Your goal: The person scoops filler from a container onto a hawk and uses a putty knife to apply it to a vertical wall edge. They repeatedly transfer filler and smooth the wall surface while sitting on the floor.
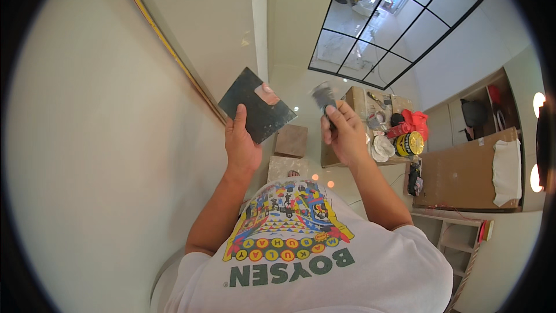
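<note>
Smooth, speckled dark board (253,114) — glossy floor (311,133) — matt cloth shirt (370,261)

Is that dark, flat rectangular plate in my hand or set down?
In your left hand: the thumb lies over an edge of the dark, flat rectangular plate.

The scraper (325,98) is blurred; the dark plate (252,110) hides fingers of the left hand (243,149); the glass panel (399,23) is cut off above

You had bright, soft light, with two lamps (539,104) glaring at the right and a bluish glow through the gridded panel (399,37). Reflections spotted the glossy floor (341,177); your scraper (323,96) blurred; straight edges bowed rimward.
</note>
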Tool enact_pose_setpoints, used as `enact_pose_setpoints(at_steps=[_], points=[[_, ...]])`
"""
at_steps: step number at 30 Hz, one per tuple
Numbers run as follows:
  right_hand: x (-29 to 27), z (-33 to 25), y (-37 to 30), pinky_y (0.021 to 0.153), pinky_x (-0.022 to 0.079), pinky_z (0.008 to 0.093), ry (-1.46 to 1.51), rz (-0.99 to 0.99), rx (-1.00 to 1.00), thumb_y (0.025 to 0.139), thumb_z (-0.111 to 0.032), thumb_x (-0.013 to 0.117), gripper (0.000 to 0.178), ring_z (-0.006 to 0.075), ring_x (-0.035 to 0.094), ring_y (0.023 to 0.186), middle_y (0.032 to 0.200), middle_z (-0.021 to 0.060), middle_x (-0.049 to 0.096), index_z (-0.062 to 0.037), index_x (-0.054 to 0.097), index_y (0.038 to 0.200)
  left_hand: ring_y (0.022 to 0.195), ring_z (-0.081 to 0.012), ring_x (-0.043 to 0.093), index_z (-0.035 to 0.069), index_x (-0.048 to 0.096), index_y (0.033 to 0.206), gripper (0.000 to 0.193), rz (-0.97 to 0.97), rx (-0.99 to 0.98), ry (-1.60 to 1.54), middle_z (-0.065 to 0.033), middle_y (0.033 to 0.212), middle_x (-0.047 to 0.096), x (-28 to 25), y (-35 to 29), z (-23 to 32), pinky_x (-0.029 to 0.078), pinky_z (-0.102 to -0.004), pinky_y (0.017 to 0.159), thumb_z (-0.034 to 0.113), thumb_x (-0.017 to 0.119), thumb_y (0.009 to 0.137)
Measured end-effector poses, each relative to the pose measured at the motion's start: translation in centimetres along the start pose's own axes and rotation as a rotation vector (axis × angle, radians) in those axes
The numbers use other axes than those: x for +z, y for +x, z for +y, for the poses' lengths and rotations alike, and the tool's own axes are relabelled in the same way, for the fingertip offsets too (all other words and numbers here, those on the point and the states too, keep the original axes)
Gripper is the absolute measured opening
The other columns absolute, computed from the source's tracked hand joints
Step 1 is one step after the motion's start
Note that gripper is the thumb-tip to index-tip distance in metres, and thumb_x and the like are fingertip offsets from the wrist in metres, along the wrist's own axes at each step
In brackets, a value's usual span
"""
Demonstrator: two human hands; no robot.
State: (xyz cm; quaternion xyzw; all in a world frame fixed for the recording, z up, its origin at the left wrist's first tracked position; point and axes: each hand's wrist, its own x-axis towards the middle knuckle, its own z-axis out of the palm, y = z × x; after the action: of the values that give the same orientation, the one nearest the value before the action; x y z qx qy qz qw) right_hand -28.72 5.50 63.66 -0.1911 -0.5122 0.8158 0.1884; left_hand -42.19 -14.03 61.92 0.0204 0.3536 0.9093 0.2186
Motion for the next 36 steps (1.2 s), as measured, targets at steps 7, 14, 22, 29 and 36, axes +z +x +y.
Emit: enact_pose_setpoints(at_steps=[7, 14, 22, 29, 36], points=[[4.3, 2.1, -2.7, 0.052, 0.031, 0.0243, -0.598, 0.084, -0.051, 0.111, -0.034, 0.064, 0.031, 0.0030, 0.040, 0.061, 0.071, -0.0067, 0.048, -0.0070, 0.061, 0.096, 0.120, -0.0132, 0.063, 0.003, 0.059, 0.144, 0.037, -0.186, 0.259, 0.351, -0.0057, 0.137, 0.066, -0.4, -1.3, -0.6, 0.051, -0.0328, 0.103, 0.026, 0.053, 0.116], [5.4, 2.5, -4.4, 0.051, 0.030, 0.0236, -0.547, 0.163, -0.097, 0.111, -0.032, 0.065, 0.031, 0.0028, 0.040, 0.058, 0.069, -0.0076, 0.048, -0.0079, 0.060, 0.092, 0.094, -0.0101, 0.065, -0.001, 0.066, 0.132, 0.034, -0.422, 0.355, 0.697, -0.0052, 0.105, 0.076, -0.6, -2.4, 0.8, 0.055, -0.0297, 0.086, 0.026, 0.053, 0.116], [6.4, 0.4, -5.3, 0.051, 0.030, 0.0238, -0.497, 0.233, -0.174, 0.111, -0.032, 0.065, 0.029, 0.0023, 0.040, 0.058, 0.069, -0.0084, 0.048, -0.0090, 0.063, 0.094, 0.078, -0.0117, 0.064, -0.002, 0.066, 0.132, 0.035, -0.577, 0.336, 0.801, -0.0057, 0.090, 0.074, -1.2, -2.6, 2.0, 0.054, -0.0323, 0.074, 0.027, 0.057, 0.115], [3.9, -2.2, -6.1, 0.064, 0.047, 0.0300, -1.196, 0.063, -0.840, 0.096, 0.004, 0.071, 0.040, 0.0170, 0.054, 0.067, 0.079, 0.0057, 0.059, -0.0052, 0.074, 0.135, 0.104, -0.0210, 0.074, 0.003, 0.070, 0.125, 0.029, -0.242, -0.598, -0.124, -0.0087, 0.116, 0.076, -0.7, -1.6, 0.9, 0.060, -0.0387, 0.094, 0.026, 0.060, 0.109], [3.1, -1.9, -6.7, 0.067, 0.049, 0.0342, -1.476, -0.038, -0.846, 0.089, 0.008, 0.074, 0.052, 0.0221, 0.055, 0.072, 0.085, 0.0094, 0.052, -0.0128, 0.075, 0.137, 0.116, -0.0233, 0.072, 0.003, 0.059, 0.141, 0.041, -0.265, -0.541, -0.180, -0.0100, 0.131, 0.071, 1.6, -3.1, 0.6, 0.060, -0.0424, 0.102, 0.028, 0.062, 0.109]])
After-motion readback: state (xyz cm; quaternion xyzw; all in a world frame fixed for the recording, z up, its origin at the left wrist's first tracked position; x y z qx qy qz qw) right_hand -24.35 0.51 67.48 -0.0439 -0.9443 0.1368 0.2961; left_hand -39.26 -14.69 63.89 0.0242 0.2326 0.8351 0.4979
